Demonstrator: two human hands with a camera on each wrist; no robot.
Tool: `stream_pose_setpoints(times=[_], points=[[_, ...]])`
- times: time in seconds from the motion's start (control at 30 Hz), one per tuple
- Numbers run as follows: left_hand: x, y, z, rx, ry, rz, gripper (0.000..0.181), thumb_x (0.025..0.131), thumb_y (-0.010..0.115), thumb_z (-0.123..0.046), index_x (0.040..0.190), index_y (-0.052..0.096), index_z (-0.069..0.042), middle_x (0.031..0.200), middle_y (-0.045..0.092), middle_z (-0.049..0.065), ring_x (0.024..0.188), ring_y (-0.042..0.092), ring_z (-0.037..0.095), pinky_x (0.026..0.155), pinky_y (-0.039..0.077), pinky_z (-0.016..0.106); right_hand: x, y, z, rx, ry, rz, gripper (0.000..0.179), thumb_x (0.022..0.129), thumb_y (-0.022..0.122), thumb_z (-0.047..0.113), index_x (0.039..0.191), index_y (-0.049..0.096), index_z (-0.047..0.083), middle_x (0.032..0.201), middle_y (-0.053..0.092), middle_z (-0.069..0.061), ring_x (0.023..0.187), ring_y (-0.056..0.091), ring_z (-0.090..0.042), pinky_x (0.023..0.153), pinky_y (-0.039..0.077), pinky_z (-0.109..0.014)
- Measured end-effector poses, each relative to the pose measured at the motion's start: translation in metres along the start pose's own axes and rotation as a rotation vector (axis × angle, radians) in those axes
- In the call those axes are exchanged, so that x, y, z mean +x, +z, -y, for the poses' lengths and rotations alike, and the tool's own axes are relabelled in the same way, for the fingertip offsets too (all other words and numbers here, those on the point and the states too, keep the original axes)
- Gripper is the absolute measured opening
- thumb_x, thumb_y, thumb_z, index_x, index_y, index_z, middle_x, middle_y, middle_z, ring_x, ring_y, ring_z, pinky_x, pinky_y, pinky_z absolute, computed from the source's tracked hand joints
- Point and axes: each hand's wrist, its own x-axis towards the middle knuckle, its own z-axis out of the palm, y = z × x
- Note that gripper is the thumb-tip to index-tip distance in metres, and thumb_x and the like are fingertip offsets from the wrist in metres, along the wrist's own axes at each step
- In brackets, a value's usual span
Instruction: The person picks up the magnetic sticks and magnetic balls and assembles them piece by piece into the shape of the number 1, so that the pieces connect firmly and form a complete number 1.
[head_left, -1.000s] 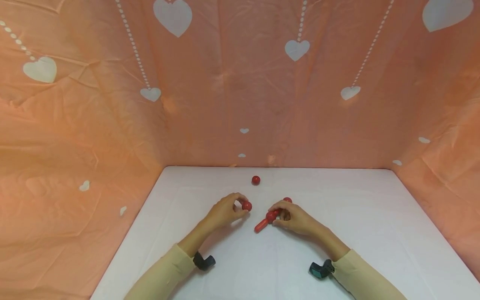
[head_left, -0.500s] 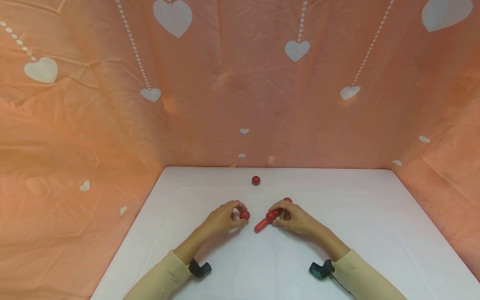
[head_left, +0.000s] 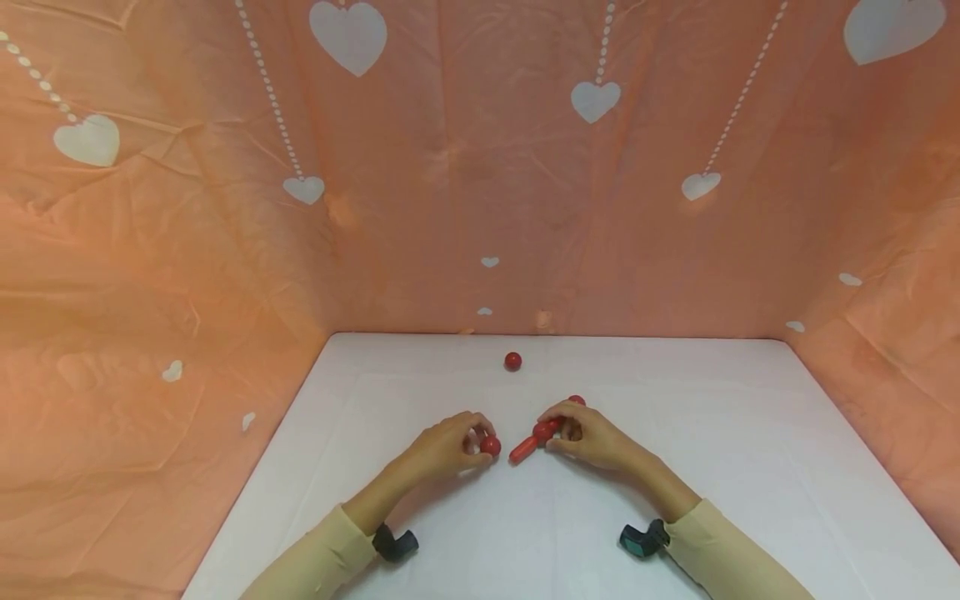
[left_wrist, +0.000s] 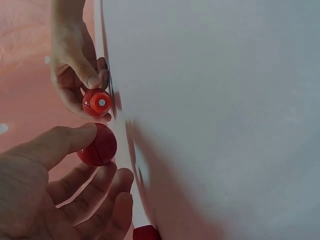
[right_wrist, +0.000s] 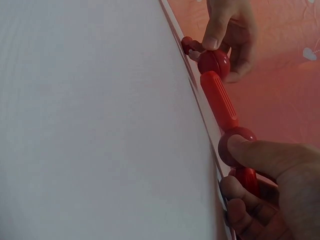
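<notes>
Left hand: thumb and fingers clamped on a smooth red ball, held just beside the near end of a red rod; the head view shows a narrow gap between ball and rod. Right hand: clamped on the joined red piece, thumb across its middle ball, fingers curled beneath. The rod projects from that ball toward the left hand, slanting toward the person; its end face shows a pale round centre in the left wrist view. A second red rod runs on from the middle ball, partly hidden by the right hand, with a far ball showing beyond the fingers. A separate red ball lies on the white table near its back edge, well apart from both hands.
</notes>
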Motion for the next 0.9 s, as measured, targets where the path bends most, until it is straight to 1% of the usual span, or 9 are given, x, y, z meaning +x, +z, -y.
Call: stream_pose_setpoints(times=[0.17,0.3,0.67,0.9], points=[[-0.0022,0.0032,-0.0009,0.003,-0.006,0.022,0.034,0.092,0.087,-0.025,0.12,0.069,-0.021,0.099,0.065,-0.005,0.085,0.059,0.014,0.071,0.051,0.031,-0.0004,0.0006,-0.0006,-0.002,-0.001,-0.005,0.037,0.094,0.085,0.017,0.129,0.072,0.02,0.113,0.066,0.003,0.088,0.057,-0.014,0.075,0.052,-0.024],[-0.0036,0.006,-0.0012,0.004,-0.014,0.037,0.035,0.091,0.087,-0.025,0.12,0.068,-0.022,0.098,0.065,-0.006,0.084,0.059,0.013,0.07,0.051,0.031,-0.0007,0.0006,-0.0006,-0.002,-0.005,-0.006,0.037,0.094,0.085,0.016,0.128,0.072,0.02,0.113,0.066,0.003,0.088,0.057,-0.014,0.075,0.052,-0.024],[-0.0068,0.0082,-0.004,-0.02,0.012,0.066,0.032,0.091,0.088,-0.025,0.115,0.066,-0.024,0.1,0.069,-0.008,0.074,0.058,0.01,0.064,0.05,0.025,0.0008,0.0003,-0.0017,0.003,-0.038,-0.008,0.036,0.094,0.085,0.016,0.128,0.072,0.019,0.114,0.067,0.002,0.085,0.058,-0.011,0.074,0.052,-0.025],[-0.0079,0.0094,-0.0072,-0.042,0.028,0.071,0.032,0.09,0.088,-0.022,0.113,0.066,-0.023,0.1,0.069,-0.008,0.071,0.057,0.01,0.062,0.049,0.026,0.0012,0.0006,-0.0039,0.003,-0.049,-0.004,0.036,0.094,0.085,0.017,0.128,0.072,0.019,0.114,0.067,0.003,0.086,0.057,-0.012,0.074,0.052,-0.025]])
